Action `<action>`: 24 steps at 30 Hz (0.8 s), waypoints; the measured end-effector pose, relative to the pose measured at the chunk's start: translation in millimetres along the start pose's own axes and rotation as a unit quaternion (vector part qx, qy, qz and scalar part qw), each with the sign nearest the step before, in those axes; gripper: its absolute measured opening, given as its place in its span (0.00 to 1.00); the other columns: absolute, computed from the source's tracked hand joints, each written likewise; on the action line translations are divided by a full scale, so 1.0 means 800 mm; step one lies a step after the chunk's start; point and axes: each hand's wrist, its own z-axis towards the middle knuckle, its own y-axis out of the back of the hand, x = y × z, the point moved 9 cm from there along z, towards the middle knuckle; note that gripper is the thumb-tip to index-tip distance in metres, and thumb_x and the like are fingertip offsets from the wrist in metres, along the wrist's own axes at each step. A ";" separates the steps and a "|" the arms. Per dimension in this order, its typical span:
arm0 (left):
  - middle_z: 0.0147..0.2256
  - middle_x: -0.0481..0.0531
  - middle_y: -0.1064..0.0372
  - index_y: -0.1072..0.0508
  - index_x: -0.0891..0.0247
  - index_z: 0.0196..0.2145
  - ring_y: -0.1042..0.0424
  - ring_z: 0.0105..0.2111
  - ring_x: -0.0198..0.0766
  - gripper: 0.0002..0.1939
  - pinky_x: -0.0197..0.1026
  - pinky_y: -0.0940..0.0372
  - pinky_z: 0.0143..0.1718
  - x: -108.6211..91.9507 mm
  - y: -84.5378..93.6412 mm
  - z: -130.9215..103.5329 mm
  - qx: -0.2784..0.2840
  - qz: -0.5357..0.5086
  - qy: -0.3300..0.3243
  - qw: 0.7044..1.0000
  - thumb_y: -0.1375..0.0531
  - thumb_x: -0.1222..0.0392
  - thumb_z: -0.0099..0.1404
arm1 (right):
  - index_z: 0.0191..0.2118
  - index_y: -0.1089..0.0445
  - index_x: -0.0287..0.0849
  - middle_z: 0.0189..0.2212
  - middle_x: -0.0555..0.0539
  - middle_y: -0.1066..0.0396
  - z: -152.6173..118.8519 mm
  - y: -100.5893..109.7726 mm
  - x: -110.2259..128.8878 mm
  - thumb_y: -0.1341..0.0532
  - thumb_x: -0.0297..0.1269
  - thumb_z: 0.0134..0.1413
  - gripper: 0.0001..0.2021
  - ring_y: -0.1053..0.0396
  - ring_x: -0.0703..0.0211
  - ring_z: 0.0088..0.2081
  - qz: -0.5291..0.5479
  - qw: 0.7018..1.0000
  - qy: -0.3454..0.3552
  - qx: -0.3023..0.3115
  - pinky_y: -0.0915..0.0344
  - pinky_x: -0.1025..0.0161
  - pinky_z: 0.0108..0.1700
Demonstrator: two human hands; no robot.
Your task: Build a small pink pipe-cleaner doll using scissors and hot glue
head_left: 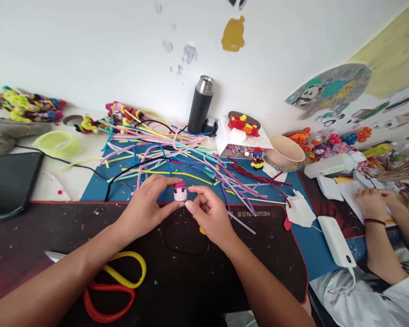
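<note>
Above the mat's middle, a small fuzzy doll head [180,192] with a white-pink face, dark eyes and a deep pink cap is held upright. My left hand [148,204] pinches it from the left, index finger at the cap and thumb under the chin. From the other side my right hand [209,212] has its thumb and index tips at the head's right edge, the other fingers curled in. A bit of something yellow [202,230] shows beneath my right hand; whether it is held I cannot tell. Scissors [125,270] with yellow and red handles lie partly under my left forearm.
Many coloured pipe cleaners [177,154] spread behind my hands. Beyond them stand a black flask [200,104], a white box [243,141], a small finished doll [257,159] and a bowl [286,151]. A phone [12,184] lies left, a power bank [336,240] right, near another person's hands [373,202].
</note>
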 end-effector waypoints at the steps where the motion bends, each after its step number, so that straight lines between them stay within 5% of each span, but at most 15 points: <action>1: 0.52 0.58 0.19 0.25 0.56 0.59 0.22 0.53 0.54 0.19 0.54 0.27 0.53 0.001 0.000 0.000 0.002 -0.007 -0.004 1.000 0.36 0.45 0.77 | 0.58 0.25 0.46 0.26 0.56 0.33 0.002 -0.001 0.001 0.30 0.48 0.65 0.20 0.36 0.63 0.26 -0.011 1.000 0.009 0.007 0.38 0.64 0.29; 8: 0.55 0.59 0.20 0.24 0.55 0.62 0.22 0.55 0.52 0.26 0.54 0.29 0.59 0.007 0.006 0.004 0.022 -0.045 -0.059 0.997 0.37 0.37 0.76 | 0.71 0.33 0.46 0.33 0.55 0.27 0.011 -0.016 -0.007 0.31 0.46 0.66 0.32 0.32 0.66 0.22 -0.015 0.996 0.041 0.083 0.35 0.65 0.26; 18: 0.53 0.58 0.19 0.22 0.54 0.64 0.21 0.52 0.50 0.28 0.48 0.29 0.55 0.009 0.027 0.006 0.006 -0.055 -0.112 0.992 0.34 0.39 0.73 | 0.68 0.30 0.47 0.37 0.52 0.24 0.033 -0.026 -0.005 0.28 0.42 0.62 0.30 0.29 0.66 0.22 -0.036 0.992 0.074 0.095 0.33 0.65 0.26; 24: 0.51 0.57 0.17 0.19 0.52 0.63 0.21 0.50 0.52 0.31 0.49 0.28 0.54 0.013 0.033 0.010 0.015 -0.095 -0.058 0.994 0.32 0.34 0.70 | 0.64 0.30 0.47 0.34 0.54 0.25 0.045 -0.036 0.002 0.29 0.43 0.64 0.26 0.30 0.67 0.21 -0.016 0.989 0.103 0.106 0.34 0.66 0.26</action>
